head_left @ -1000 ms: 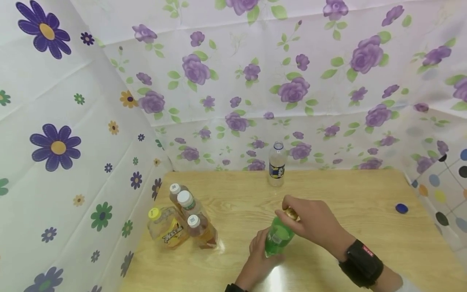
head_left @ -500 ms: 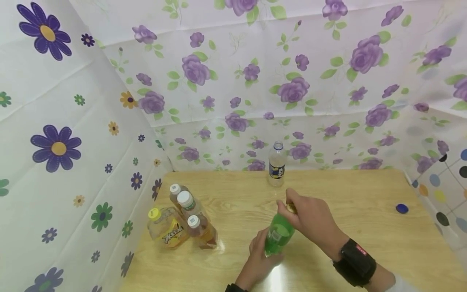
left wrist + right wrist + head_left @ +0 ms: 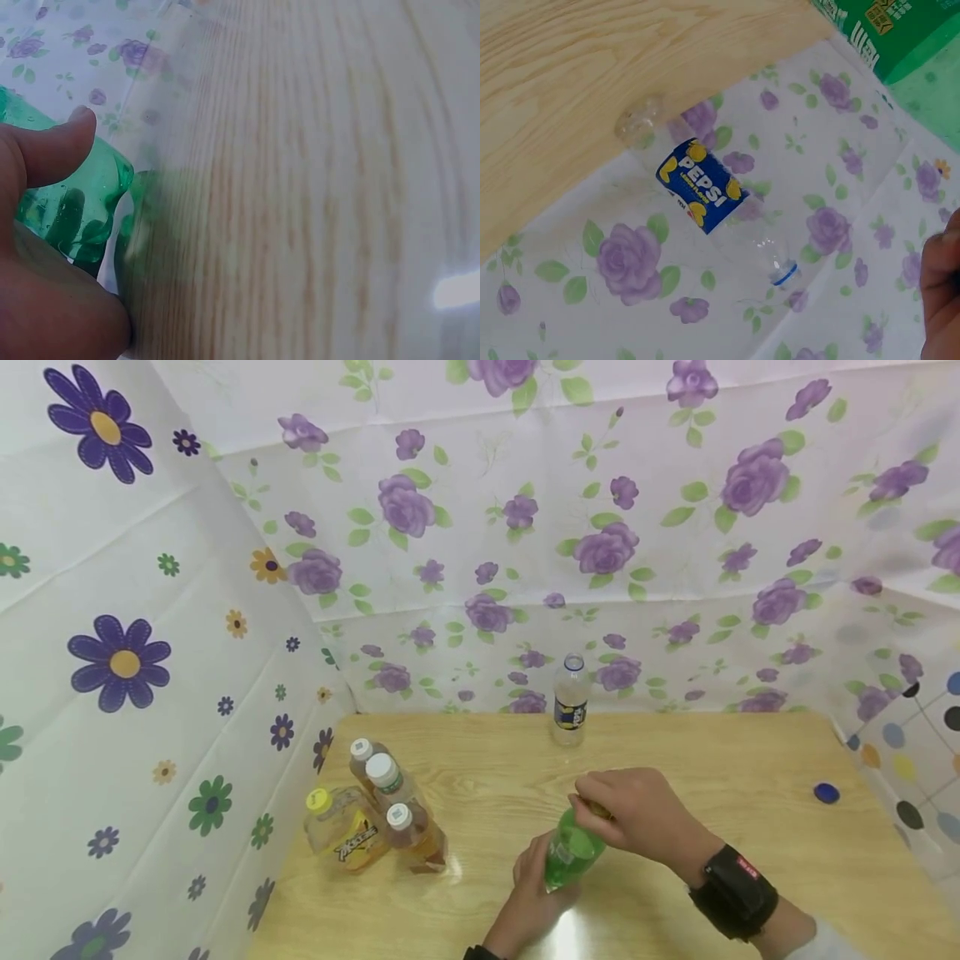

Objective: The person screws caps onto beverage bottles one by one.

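A green plastic bottle leans over the table in the head view. My left hand grips its lower body, and in the left wrist view the thumb lies along the green plastic. At the top, my right hand pinches the gold-coloured cap, which the fingers mostly cover. Part of the bottle's label appears in the right wrist view's upper corner, while the right fingers show only at the edge.
An uncapped clear Pepsi bottle stands at the table's back edge. Several capped drink bottles cluster at the left, including a yellow-capped one and a white-capped one. A blue cap lies at the right. Flowered sheets surround the table.
My right hand turned at the wrist, its fingers loosening around the cap and then closing on it again. The left hand kept its grip and the bottle stayed nearly in place.
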`<state>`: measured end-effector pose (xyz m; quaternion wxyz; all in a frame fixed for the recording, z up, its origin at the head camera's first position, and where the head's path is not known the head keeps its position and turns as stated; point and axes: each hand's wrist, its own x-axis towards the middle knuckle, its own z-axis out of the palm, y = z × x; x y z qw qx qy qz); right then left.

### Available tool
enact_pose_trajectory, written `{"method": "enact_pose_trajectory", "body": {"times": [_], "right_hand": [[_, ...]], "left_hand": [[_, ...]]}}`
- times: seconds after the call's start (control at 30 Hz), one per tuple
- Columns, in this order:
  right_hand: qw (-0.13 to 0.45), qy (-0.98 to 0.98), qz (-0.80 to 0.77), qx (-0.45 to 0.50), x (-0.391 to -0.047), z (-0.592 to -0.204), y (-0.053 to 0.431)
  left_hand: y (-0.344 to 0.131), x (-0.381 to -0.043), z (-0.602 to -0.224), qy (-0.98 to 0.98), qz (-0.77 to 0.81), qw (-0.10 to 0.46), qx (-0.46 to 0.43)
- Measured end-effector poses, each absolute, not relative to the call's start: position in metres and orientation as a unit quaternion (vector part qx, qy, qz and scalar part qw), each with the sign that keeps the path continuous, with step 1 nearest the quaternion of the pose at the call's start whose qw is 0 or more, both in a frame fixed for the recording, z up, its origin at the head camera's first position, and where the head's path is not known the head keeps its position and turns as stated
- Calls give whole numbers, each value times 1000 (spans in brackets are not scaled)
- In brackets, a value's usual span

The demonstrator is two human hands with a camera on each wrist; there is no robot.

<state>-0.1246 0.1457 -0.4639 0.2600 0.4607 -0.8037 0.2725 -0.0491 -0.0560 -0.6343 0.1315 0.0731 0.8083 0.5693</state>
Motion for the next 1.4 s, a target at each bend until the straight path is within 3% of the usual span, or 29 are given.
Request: {"method": "enact_pose_trajectory", "body": {"times": [0.23,0.43,0.6,0.97,1.17,1.4], "right_hand": [[263,-861,258,351,-118,-461,142],[223,-842,273,410,-115,-465,150],[243,-798,288,471,-115,-470,155],[260,-845,288,369,-117,-467,144],[211,-846,291,394,-116,-466,143],[238,-812,292,446,-118,-470,149]], "left_hand": [[-54,-48,-636,804,575,144,46],[-55,-48,-636,811,566,135,62],[-56,-48,-637,808,568,138,72],[-54,-46,-636,807,573,136,53],[-57,-48,-635,800,579,145,53],[-57,-49,-635,801,577,148,62]]}}
